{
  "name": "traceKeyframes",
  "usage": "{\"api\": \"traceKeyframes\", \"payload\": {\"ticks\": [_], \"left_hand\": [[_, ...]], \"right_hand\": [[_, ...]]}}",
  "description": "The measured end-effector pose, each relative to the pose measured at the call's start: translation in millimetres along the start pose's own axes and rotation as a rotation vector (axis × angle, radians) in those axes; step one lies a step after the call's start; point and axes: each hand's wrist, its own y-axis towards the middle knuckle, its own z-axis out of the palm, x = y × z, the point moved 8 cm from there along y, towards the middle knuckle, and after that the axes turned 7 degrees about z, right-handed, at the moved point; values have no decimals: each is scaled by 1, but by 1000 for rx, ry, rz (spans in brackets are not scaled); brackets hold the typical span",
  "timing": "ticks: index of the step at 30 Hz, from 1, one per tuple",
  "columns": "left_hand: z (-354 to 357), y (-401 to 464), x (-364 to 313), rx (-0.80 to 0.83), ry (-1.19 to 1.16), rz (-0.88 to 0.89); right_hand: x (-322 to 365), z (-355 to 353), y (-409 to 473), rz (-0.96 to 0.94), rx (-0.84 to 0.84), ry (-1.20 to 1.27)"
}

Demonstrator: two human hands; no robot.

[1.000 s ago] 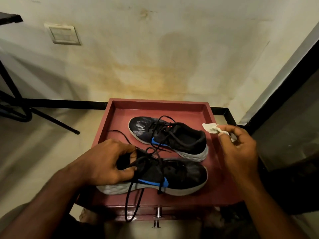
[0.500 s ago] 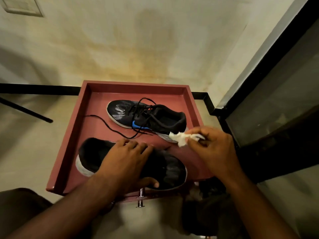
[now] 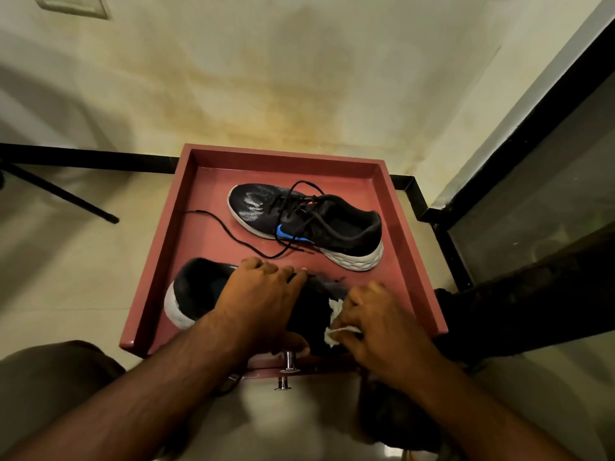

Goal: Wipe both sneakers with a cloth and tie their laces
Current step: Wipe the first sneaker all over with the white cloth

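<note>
1. The right hand (image 3: pixel 382 327) has come down from the air above the tray (image 3: pixel 412 257); a second ago it held the white cloth (image 3: pixel 336 322) up near the far sneaker's (image 3: pixel 309 224) heel, and now it presses the cloth against the toe end of the near sneaker (image 3: pixel 199 294).
2. The near sneaker has been turned round since a second ago: its white heel now points left (the toe is hidden under the hands).
3. The left hand (image 3: pixel 263 297) has shifted from the laces to lie flat across the near sneaker's middle, thumb at the near edge.
4. A loose black lace (image 3: pixel 226 227) now trails across the tray floor.
</note>
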Motion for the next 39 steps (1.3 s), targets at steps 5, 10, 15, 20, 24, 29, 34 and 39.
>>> {"api": "traceKeyframes", "payload": {"ticks": [5, 10, 15, 20, 24, 29, 34, 39], "left_hand": [[-1, 4, 2, -6, -29, 4], [-2, 8, 3, -17, -21, 31], [-3, 8, 5, -30, -62, 46], [-6, 12, 11, -44, -115, 46], [-9, 8, 8, -53, -136, 78], [-12, 3, 15, -59, -168, 77], [-11, 4, 13, -49, -170, 77], [-9, 5, 14, -49, -162, 58]], "right_hand": [[-27, -19, 19, 108, -116, -35], [-22, -17, 19, -18, -85, -128], [-13, -1, 12, -98, 78, 141], [-41, -20, 25, 22, -148, 79], [-12, 3, 2, -153, 93, 314], [-71, -59, 14, 82, -317, 469], [-16, -9, 0, -110, 0, 273], [-16, -8, 13, -137, -32, 198]]}}
